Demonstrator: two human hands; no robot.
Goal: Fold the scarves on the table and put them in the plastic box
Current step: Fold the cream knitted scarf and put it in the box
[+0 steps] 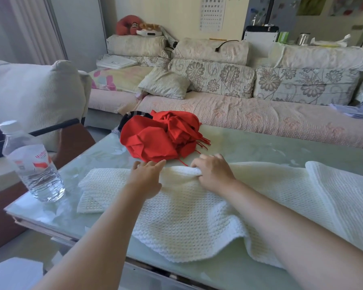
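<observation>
Right hand (213, 171): fingers (197, 164) curled, pinching a raised ridge of the white scarf (187, 216) at its far edge. Left hand (147, 171): fingers (155, 164) straight and slightly spread, resting flat on the same edge, just to the left of the pinch.

Task item: the white scarf lies spread across the surface (260, 143) under both hands and forearms. Its near edge hangs over the front of the surface, and a long length runs off to the right. Judged stage: first fold being set up.

Risks:
- The overhanging near edge could drag the knit off the surface once the pinched ridge is lifted, as little holds it down.
- Loose fringe strands (203, 143) of the red scarf (155, 137) lie just beyond the fingers, and one reaches the white edge. They could be caught in the fold.
- The open knit may stretch or skew, giving an uneven fold.

Surroundings: the red scarf is a crumpled heap just past the fingertips, crowding the far side. A striped cloth (130, 115) shows behind it. A water bottle (33, 164) stands well to the left of the left fingers, near the scarf's left end, and a sweeping fold could tip it. A sofa (260, 116) lies beyond. No plastic box can be identified in view.
</observation>
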